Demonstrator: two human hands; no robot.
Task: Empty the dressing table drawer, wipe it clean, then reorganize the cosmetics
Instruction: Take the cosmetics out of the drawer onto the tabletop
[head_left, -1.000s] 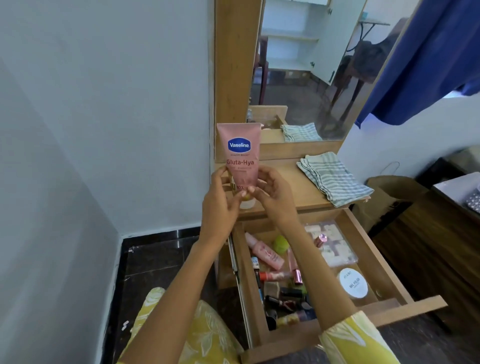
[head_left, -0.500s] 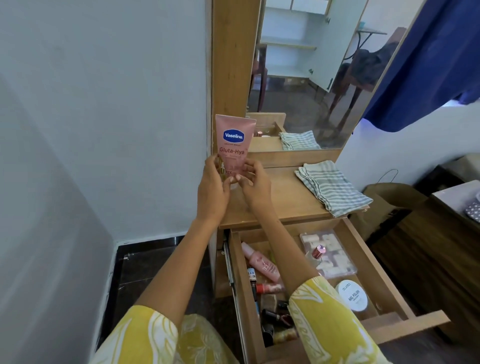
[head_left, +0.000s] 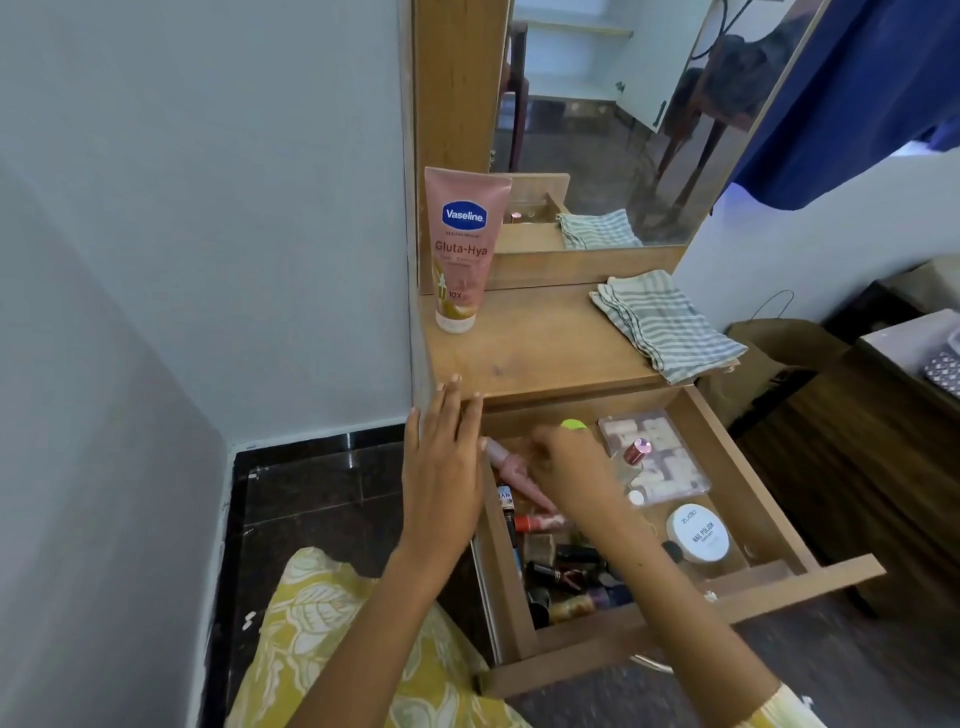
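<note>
A pink Vaseline tube (head_left: 462, 249) stands upright on its cap at the back left of the dressing table top (head_left: 545, 358). The drawer (head_left: 756, 470) below is pulled out and holds several cosmetics: a pink bottle (head_left: 506, 465), lipsticks and small bottles (head_left: 571, 577), a clear box (head_left: 667, 460) and a white jar (head_left: 698, 532). My left hand (head_left: 441, 467) is flat with straight fingers, its fingertips at the table's front left edge. My right hand (head_left: 571, 467) reaches down into the drawer right over the pink bottle; its fingers are blurred.
A folded striped cloth (head_left: 665, 327) lies on the table's right side, under the mirror (head_left: 623, 104). A brown paper bag (head_left: 769, 358) and dark wooden furniture (head_left: 883, 467) stand to the right. A wall closes the left; a blue curtain (head_left: 857, 93) hangs top right.
Both hands let go of the Vaseline tube, which now stands on the table top. My left hand drew back to the table edge and my right hand dropped into the drawer.
</note>
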